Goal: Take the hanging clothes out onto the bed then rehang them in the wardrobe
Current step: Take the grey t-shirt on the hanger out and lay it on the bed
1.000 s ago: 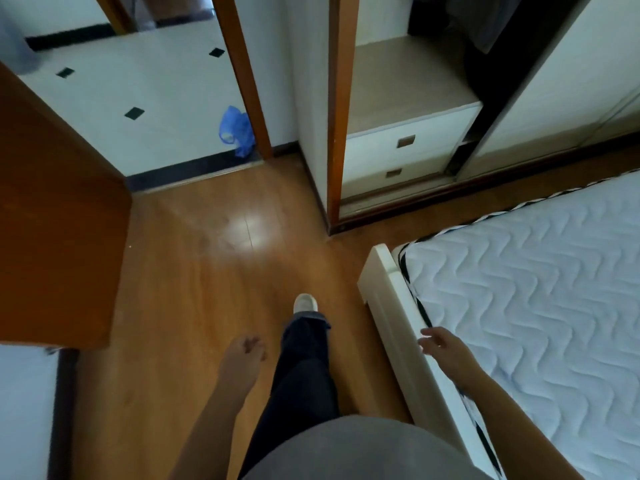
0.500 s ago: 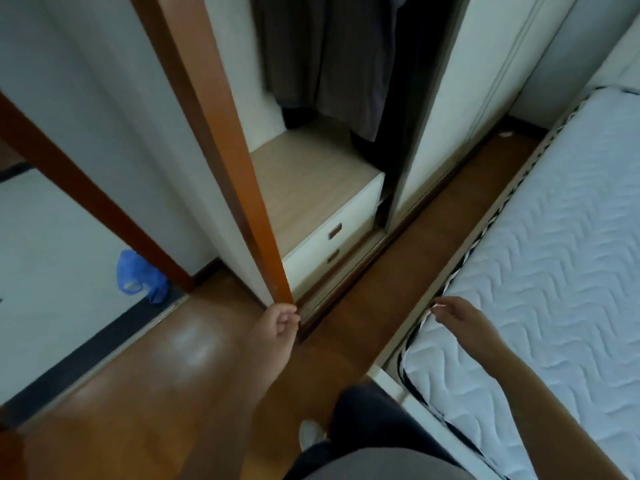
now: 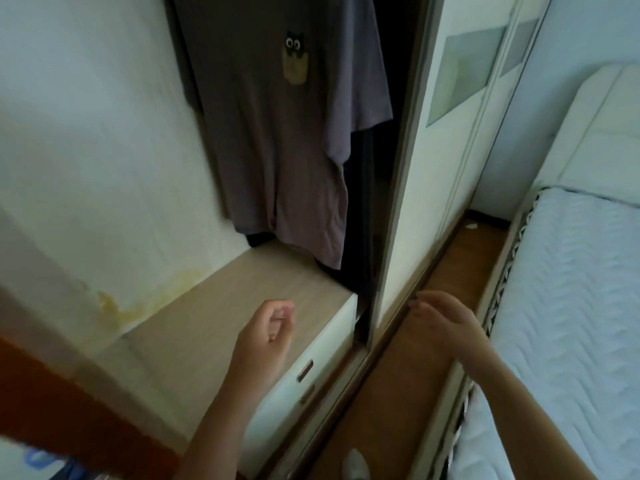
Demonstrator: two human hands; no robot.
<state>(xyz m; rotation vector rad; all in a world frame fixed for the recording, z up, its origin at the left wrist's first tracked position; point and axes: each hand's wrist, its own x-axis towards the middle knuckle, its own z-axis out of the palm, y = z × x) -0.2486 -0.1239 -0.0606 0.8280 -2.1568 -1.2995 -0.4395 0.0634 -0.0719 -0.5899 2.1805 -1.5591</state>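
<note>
A grey-purple T-shirt [image 3: 277,133] with a small owl pocket print hangs in the open wardrobe, its hem just above the wooden shelf [image 3: 221,317]. Darker clothes hang behind it in shadow. My left hand [image 3: 266,336] hovers over the shelf's front with fingers loosely curled, holding nothing. My right hand [image 3: 440,318] floats lower right of the shirt, near the sliding door's bottom edge, fingers relaxed and empty. The bed [image 3: 568,306] with its white quilted mattress lies at the right.
A white sliding wardrobe door [image 3: 440,140] with frosted panels stands between the opening and the bed. Two drawers [image 3: 304,372] sit under the shelf. A narrow strip of wooden floor [image 3: 391,403] runs between wardrobe and bed. The wardrobe's brown frame [image 3: 52,393] crosses lower left.
I have stepped up to the wardrobe and my view has lifted from the floor to the hanging shirt. Both hands have risen toward the opening, still holding nothing.
</note>
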